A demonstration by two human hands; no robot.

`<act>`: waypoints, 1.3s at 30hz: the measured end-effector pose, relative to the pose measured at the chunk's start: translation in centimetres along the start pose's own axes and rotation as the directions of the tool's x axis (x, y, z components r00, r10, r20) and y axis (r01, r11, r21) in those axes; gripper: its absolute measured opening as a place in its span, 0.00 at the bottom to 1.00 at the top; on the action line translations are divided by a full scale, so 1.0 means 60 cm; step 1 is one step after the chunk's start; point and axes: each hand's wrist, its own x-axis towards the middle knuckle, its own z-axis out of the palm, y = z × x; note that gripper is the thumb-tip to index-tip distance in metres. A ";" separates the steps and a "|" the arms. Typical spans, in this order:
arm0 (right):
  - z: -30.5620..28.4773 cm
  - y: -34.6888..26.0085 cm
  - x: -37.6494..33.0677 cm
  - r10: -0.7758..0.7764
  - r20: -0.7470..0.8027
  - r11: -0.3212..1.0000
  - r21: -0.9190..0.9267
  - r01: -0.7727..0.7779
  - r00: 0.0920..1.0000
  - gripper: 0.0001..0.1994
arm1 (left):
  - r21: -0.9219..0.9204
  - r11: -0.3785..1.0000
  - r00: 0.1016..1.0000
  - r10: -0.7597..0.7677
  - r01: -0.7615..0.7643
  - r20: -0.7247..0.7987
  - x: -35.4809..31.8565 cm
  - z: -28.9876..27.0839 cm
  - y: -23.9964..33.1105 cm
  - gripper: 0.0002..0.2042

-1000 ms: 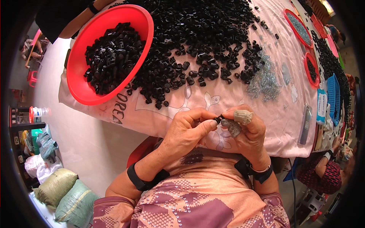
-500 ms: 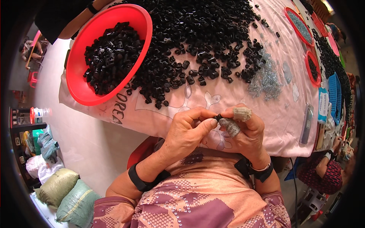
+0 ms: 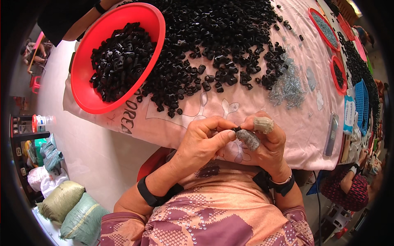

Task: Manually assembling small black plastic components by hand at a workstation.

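Note:
Above the table's near edge, my left hand [image 3: 200,142] and my right hand [image 3: 267,143] meet fingertip to fingertip. Both pinch one small black plastic cord lock [image 3: 237,128], mostly covered by the fingers. Knitted finger covers, one grey [image 3: 249,140] and one beige [image 3: 263,124], are on my right thumb and a right finger. Beyond my hands spreads a big heap of black cord lock pieces [image 3: 221,37]. To its right lies a loose pile of tiny silvery springs [image 3: 288,88]. At the left, a tilted red basin [image 3: 92,98] holds many more black pieces.
A pink printed cloth [image 3: 164,123] covers the table. Along the right are red trays [image 3: 331,39] of springs and black pieces, a blue basket [image 3: 361,102], a wipes pack [image 3: 349,114] and a grey flat case [image 3: 331,135]. Another person's arm [image 3: 88,22] reaches behind the basin.
My hands stay together in nearly the same place. My right thumb has tilted slightly downward against the black cord lock.

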 end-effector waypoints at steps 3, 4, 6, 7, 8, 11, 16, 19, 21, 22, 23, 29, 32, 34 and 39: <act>-0.003 0.003 0.005 -0.055 0.033 0.998 -0.037 0.056 0.998 0.11 | 0.000 0.999 0.999 -0.039 0.039 0.004 -0.001 -0.003 0.007 0.09; -0.003 0.006 0.006 -0.053 0.047 0.998 -0.030 0.055 0.997 0.11 | 0.000 0.999 0.999 -0.038 0.038 0.005 -0.002 -0.004 0.007 0.09; -0.005 0.013 0.007 -0.089 0.051 0.995 -0.049 0.091 0.995 0.11 | 0.049 0.999 1.000 -0.024 0.024 0.003 -0.002 -0.005 0.006 0.09; -0.007 0.016 0.008 -0.123 0.056 0.990 -0.066 0.127 0.991 0.12 | 0.051 0.998 1.000 -0.026 0.025 0.003 -0.002 -0.004 0.006 0.09; -0.009 0.017 0.010 -0.123 0.052 0.990 -0.065 0.126 0.991 0.12 | 0.050 0.998 1.000 -0.022 0.022 0.003 -0.002 -0.002 0.007 0.09; -0.011 0.017 0.010 -0.157 0.089 0.976 -0.139 0.169 0.984 0.12 | 0.072 0.997 1.000 -0.005 0.005 0.007 -0.004 -0.003 0.003 0.09; -0.005 0.019 0.005 -0.140 0.030 0.988 -0.064 0.142 0.990 0.11 | 0.071 0.997 1.000 -0.023 0.023 -0.002 -0.002 0.006 0.006 0.09; -0.008 0.009 0.008 -0.193 0.063 0.966 -0.164 0.201 0.979 0.11 | 0.013 1.000 0.999 -0.025 0.025 0.026 -0.001 0.003 0.003 0.09; -0.009 0.001 0.008 -0.227 0.073 0.946 -0.219 0.238 0.971 0.12 | 0.020 1.000 0.998 -0.007 0.006 0.055 0.001 0.000 0.002 0.09; -0.011 -0.002 0.008 -0.259 0.086 0.923 -0.273 0.273 0.962 0.12 | 0.020 1.000 0.999 -0.006 0.005 0.054 0.000 0.000 0.003 0.09; -0.012 -0.003 0.008 -0.259 0.087 0.923 -0.272 0.273 0.962 0.12 | 0.024 1.000 0.998 -0.012 0.011 0.058 -0.002 0.001 0.004 0.09; -0.011 -0.022 0.001 -0.214 0.119 0.926 -0.290 0.240 0.970 0.18 | -0.035 0.999 1.000 0.020 -0.019 0.016 -0.002 0.005 0.002 0.06; -0.008 -0.029 0.001 -0.209 0.101 0.898 -0.374 0.231 0.973 0.19 | -0.058 0.997 0.999 -0.049 0.049 0.004 -0.005 0.008 0.013 0.05; -0.006 -0.028 0.009 -0.236 0.187 0.735 -0.608 0.301 0.954 0.18 | -0.031 0.996 0.996 -0.088 0.088 -0.002 -0.006 0.009 0.011 0.05; -0.006 -0.025 0.010 -0.255 0.284 0.596 -0.706 0.381 0.924 0.15 | 0.334 0.935 0.990 0.138 -0.119 -0.034 -0.003 0.013 -0.002 0.05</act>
